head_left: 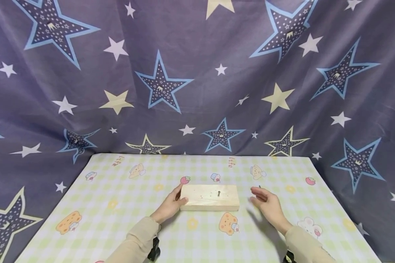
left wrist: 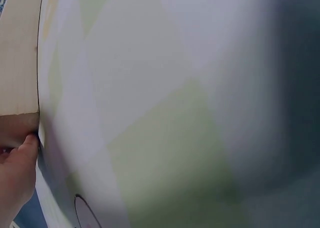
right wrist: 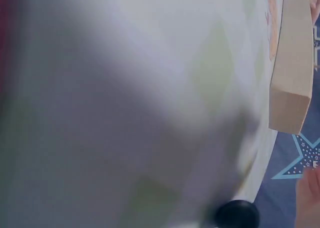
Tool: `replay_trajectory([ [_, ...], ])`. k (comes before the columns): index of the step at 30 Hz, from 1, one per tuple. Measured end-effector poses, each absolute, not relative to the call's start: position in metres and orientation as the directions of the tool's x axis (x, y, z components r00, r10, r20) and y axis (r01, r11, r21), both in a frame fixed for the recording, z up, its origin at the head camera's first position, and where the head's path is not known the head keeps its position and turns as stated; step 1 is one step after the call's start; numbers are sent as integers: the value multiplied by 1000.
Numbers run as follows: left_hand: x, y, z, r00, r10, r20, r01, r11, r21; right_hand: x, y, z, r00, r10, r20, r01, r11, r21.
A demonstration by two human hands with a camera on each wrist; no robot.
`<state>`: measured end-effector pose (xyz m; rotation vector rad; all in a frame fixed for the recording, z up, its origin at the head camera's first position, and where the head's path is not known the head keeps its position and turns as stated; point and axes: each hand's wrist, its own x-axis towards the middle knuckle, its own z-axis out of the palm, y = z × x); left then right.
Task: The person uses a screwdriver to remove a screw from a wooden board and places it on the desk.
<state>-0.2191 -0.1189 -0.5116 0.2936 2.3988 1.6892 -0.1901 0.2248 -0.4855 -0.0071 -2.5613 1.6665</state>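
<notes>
Your left hand is gripping the wooden block's left end, mid-worktop. Your right hand is hovering near the other end, fingers half-curled; can't tell if it's pinching that dark tip poking out. Only the head view's showing a small metal fastener standing in the block's top.

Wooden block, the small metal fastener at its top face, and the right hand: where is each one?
Wooden block (head_left: 205,198), head view: its top face.
Small metal fastener (head_left: 218,193), head view: its visible middle.
Right hand (head_left: 270,207), head view: back of the hand.
</notes>
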Motion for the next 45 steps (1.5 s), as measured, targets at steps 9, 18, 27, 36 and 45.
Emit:
replay_trajectory([
  [9,-218,-120,-517,-962,272,-37,53,317,947,-164,255,-492,-984,176,6,83,494,-866],
  [18,-218,-120,-520,-961,273,-47,46,328,944,-152,271,-506,-983,151,-100,171,591,-789],
  [27,-216,-122,-516,-965,259,-42,44,315,948,-153,264,-514,-993,113,-23,101,752,-651],
  [36,-215,-120,-514,-962,267,-55,35,322,946,-152,264,-517,-984,161,71,81,773,-629],
  [45,-218,-119,-516,-963,267,-47,42,319,947,-154,268,-517,-978,195,80,96,752,-652],
])
